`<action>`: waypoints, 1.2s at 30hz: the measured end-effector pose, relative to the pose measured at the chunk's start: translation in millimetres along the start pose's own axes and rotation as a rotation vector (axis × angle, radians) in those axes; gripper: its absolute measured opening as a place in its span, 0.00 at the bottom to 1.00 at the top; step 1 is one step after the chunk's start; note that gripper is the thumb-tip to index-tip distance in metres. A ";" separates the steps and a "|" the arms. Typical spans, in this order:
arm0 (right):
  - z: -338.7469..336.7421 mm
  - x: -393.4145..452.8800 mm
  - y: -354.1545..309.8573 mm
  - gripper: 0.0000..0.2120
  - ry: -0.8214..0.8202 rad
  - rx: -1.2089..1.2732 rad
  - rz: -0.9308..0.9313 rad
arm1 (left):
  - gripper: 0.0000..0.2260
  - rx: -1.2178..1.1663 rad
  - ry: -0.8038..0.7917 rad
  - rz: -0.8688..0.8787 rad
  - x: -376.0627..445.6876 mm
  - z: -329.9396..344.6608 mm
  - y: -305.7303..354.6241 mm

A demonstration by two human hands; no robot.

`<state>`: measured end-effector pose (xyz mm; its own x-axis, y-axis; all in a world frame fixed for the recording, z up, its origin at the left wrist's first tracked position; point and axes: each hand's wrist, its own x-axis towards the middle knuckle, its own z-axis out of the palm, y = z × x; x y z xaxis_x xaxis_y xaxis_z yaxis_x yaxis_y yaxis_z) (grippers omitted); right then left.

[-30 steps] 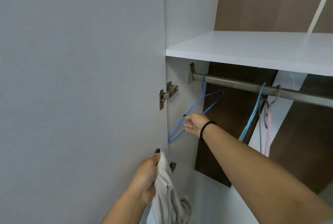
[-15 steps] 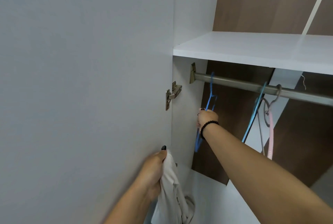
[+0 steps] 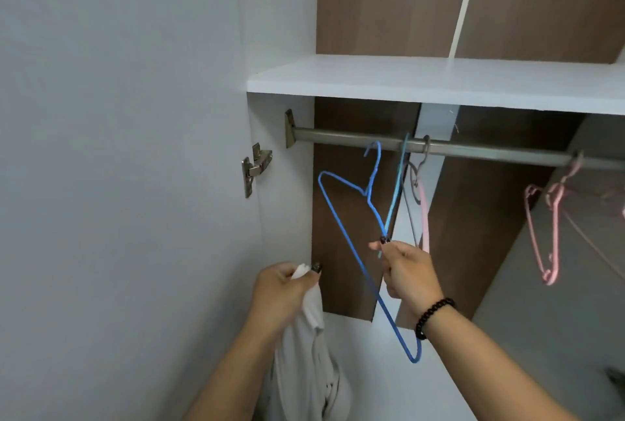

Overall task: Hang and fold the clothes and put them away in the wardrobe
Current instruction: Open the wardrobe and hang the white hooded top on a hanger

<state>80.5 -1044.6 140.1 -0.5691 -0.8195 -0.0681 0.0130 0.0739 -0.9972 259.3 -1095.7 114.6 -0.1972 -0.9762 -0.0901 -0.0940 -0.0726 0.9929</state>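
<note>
My right hand [image 3: 407, 271] grips a blue wire hanger [image 3: 341, 234] by one sloping arm. The hanger is off the metal rail [image 3: 473, 149], tilted, with its hook just below the rail. My left hand [image 3: 282, 292] grips a white garment [image 3: 314, 370] near its top; the cloth hangs down towards the bottom edge of the view. The open wardrobe has a white shelf [image 3: 422, 77] above the rail.
A light blue hanger [image 3: 397, 190], a grey hanger [image 3: 417, 180] and a pink hanger [image 3: 424, 214] hang on the rail beside my right hand. More pink hangers [image 3: 548, 234] hang further right. The open white door [image 3: 118, 183] with its hinge [image 3: 255, 170] fills the left.
My right hand has lifted the blue hanger off the rail and drawn it down and towards me. My left hand has risen with the white garment.
</note>
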 end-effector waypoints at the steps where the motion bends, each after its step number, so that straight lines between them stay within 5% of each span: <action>1: -13.6 -7.7 6.9 0.13 0.011 -0.051 -0.020 | 0.12 0.030 0.010 0.029 0.7 3.3 0.7; 7: -95.7 -45.4 26.7 0.08 0.007 -0.355 -0.214 | 0.15 0.197 0.015 0.103 -0.7 18.0 1.2; 16: -213.5 -102.5 26.8 0.12 -0.146 -0.330 -0.203 | 0.18 0.475 0.095 0.082 -12.9 47.7 21.3; 19: -244.1 -125.6 22.5 0.10 -0.217 -0.200 -0.114 | 0.20 0.433 0.182 0.052 -25.7 54.2 29.5; 24: -280.9 -159.1 7.2 0.40 -0.325 -0.101 -0.056 | 0.09 0.247 0.324 -0.007 -47.7 59.9 40.5; 36: -325.7 -196.5 -6.0 0.40 -0.437 -0.172 -0.065 | 0.09 -0.006 0.340 -0.060 -76.2 72.0 51.2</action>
<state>-75.5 -699.0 169.7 -0.1639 -0.9853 -0.0491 -0.1685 0.0770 -0.9827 199.2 -1010.3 166.7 0.1451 -0.9823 -0.1185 -0.0899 -0.1324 0.9871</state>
